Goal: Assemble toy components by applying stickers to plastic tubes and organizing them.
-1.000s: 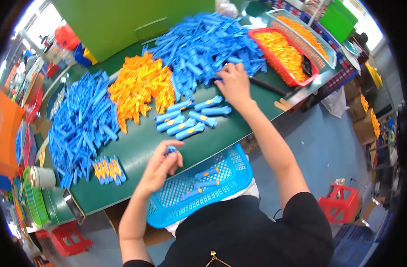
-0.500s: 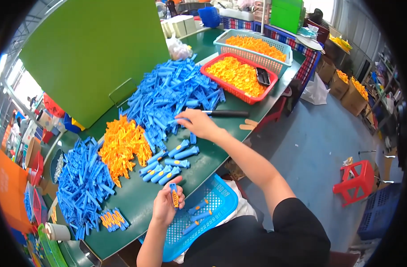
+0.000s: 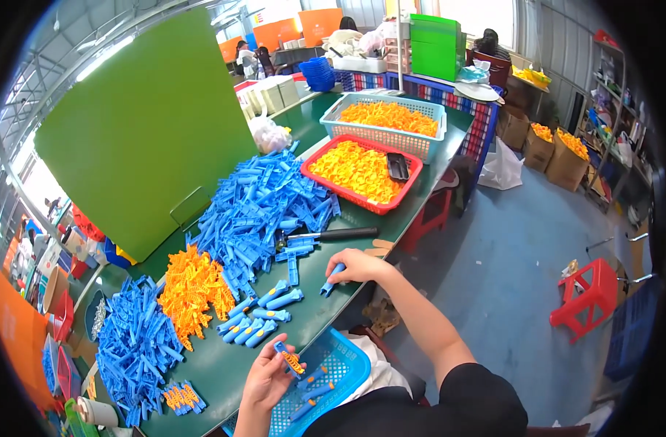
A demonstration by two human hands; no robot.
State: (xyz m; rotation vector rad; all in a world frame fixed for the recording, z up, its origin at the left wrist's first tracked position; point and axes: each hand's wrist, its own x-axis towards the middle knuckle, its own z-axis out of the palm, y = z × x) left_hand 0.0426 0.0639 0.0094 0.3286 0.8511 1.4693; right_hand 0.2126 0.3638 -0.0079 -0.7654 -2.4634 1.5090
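My left hand (image 3: pixel 266 380), low over the table's front edge, grips a blue casing half with an orange insert (image 3: pixel 290 360) lying in it. My right hand (image 3: pixel 361 266) pinches a plain blue casing half (image 3: pixel 332 280) above the green table (image 3: pixel 315 297). Between the hands lie several assembled blue casings (image 3: pixel 254 329) with yellow-orange spots. Beyond them spreads a large heap of blue casing halves (image 3: pixel 256 207). To its left are a heap of orange inserts (image 3: pixel 192 291) and a second blue heap (image 3: pixel 132 349).
A blue basket (image 3: pixel 351 368) with several casings sits at my lap. A black-handled tool (image 3: pixel 347 234) and wooden sticks (image 3: pixel 380 246) lie near the right edge. Behind stand a red basket (image 3: pixel 409 188) and a pale blue basket (image 3: pixel 419 146) of orange parts. A red stool (image 3: pixel 588 298) stands on the floor.
My right hand has moved away from the big blue heap toward the table's front edge, now visibly carrying a blue casing half. The filled casing half in my left hand has tilted. The view has shifted.
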